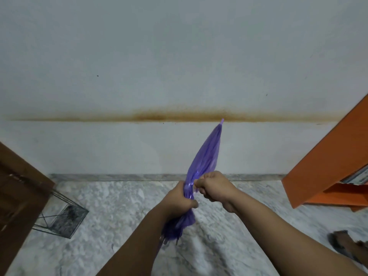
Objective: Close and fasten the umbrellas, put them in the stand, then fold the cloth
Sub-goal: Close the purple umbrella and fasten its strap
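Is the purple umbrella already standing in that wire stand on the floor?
No, the purple umbrella is held up by both hands, the left hand and right hand, while the wire stand sits apart at left.

Between the stand [61,218] at left and the shelf [328,166] at right, hands raise the umbrella [205,162].
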